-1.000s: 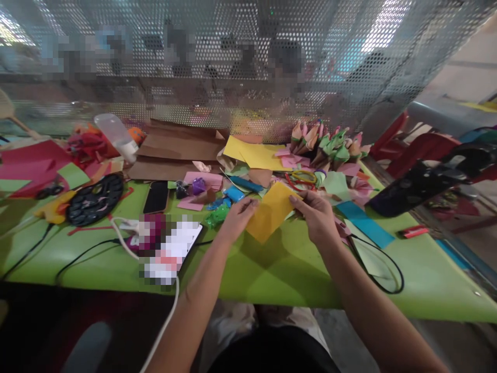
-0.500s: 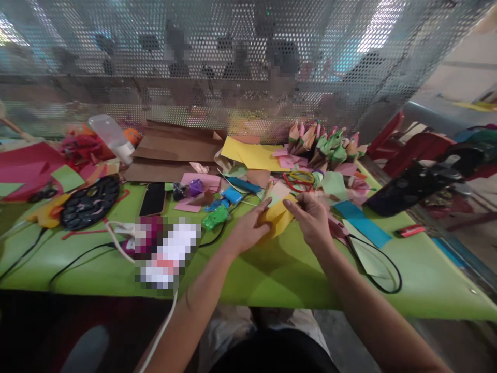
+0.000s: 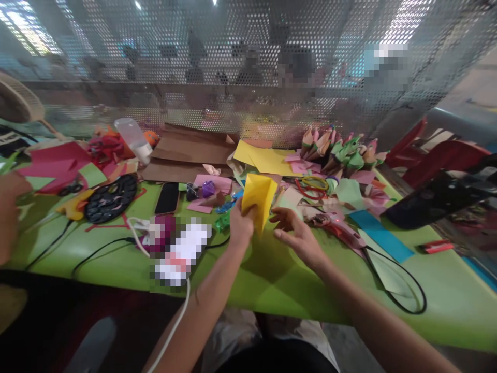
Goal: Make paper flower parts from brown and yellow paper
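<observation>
My left hand [image 3: 243, 224] grips a folded piece of yellow paper [image 3: 259, 194], which stands raised above the green tabletop [image 3: 279, 285]. Just right of the paper is my right hand [image 3: 295, 233], with its fingers apart and curved and nothing in them. Beyond that hand lies a pink glue gun [image 3: 344, 233] with a black cord. Close to my left hand are a crumpled green wrapper [image 3: 222, 221] and some blue material, partly covered by the hand.
Cone-shaped paper bundles [image 3: 349, 153] stand at the back right, near a dark bottle [image 3: 430, 202]. Brown paper [image 3: 190, 147] and a larger yellow sheet [image 3: 267, 159] lie at the back. A phone [image 3: 167, 198] rests left. Another person's arm [image 3: 10, 217] shows at the left edge.
The yellow paper has been lifted and turned upright in my left hand. My right hand has let go of it and opened. Another person's arm has appeared at the left.
</observation>
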### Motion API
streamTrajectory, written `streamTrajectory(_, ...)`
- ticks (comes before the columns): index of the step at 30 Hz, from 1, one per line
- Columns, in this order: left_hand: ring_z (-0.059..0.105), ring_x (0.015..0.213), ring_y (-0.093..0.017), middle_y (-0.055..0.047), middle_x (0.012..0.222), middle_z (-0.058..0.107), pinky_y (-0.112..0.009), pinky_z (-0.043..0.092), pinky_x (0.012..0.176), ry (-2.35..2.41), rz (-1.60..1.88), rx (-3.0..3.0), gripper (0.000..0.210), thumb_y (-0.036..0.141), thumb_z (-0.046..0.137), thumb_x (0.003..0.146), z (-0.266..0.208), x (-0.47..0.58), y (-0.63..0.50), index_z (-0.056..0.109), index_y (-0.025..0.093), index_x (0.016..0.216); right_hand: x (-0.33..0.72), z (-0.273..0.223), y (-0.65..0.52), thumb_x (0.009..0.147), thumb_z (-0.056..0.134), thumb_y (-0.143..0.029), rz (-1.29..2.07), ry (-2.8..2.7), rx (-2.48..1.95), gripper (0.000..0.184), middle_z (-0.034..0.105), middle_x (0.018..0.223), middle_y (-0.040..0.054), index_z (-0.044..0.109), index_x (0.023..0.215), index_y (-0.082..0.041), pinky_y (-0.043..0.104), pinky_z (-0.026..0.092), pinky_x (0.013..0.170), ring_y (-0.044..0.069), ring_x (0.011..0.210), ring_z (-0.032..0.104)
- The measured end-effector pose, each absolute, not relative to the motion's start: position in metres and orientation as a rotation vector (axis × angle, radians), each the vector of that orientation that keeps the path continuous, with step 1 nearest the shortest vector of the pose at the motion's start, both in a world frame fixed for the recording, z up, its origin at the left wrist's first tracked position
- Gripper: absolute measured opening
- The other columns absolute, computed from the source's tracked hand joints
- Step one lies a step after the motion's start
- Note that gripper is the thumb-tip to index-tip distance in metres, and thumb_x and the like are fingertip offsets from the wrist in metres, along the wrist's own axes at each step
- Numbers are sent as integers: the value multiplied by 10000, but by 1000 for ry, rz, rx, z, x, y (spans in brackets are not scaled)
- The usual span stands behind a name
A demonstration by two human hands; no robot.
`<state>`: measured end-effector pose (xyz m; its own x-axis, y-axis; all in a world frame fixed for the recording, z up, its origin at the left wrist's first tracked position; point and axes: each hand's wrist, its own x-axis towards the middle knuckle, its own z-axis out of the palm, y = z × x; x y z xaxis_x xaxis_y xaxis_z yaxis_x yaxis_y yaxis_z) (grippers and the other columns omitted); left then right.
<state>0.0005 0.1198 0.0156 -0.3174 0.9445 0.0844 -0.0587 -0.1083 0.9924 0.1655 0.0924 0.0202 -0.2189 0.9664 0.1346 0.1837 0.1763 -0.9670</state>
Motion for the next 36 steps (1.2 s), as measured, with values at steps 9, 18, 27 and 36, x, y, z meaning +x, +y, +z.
streamTrajectory(9, 704, 939, -229, -46, 1011, 744, -326, 543, 821, 1058, 1573, 772, 440, 288, 729, 672, 17, 4, 119, 615, 218, 1090, 160, 13, 97, 764, 756, -461, 1095, -1371, -1203, 305, 764, 927, 41, 673, 963, -245, 364, 555, 730, 249, 831, 696)
streamTrajectory(18, 719, 896, -244, -54, 983, 764, -360, 547, 803, 971, 1470, 776, 476, 411, 837, 594, 31, -10, 122, 640, 208, 977, 184, 30, 109, 641, 875, -444, 1278, -1164, -1083, 351, 765, 802, 23, 753, 897, -237, 346, 565, 665, 219, 710, 696)
streamTrajectory(27, 689, 831, -201, -13, 862, 736, -297, 508, 737, 1081, 1497, 806, 370, 381, 799, 588, 29, -21, 125, 666, 200, 883, 192, 36, 110, 635, 862, -400, 1252, -1162, -1101, 344, 792, 887, 27, 787, 929, -237, 345, 568, 691, 235, 771, 715)
streamTrajectory(36, 563, 576, -99, 60, 675, 602, -211, 418, 535, 987, 1519, 746, 257, 296, 703, 611, 35, -25, 125, 580, 223, 824, 196, 38, 113, 607, 849, -300, 1279, -996, -1055, 317, 796, 856, 14, 791, 917, -263, 339, 554, 679, 229, 749, 720)
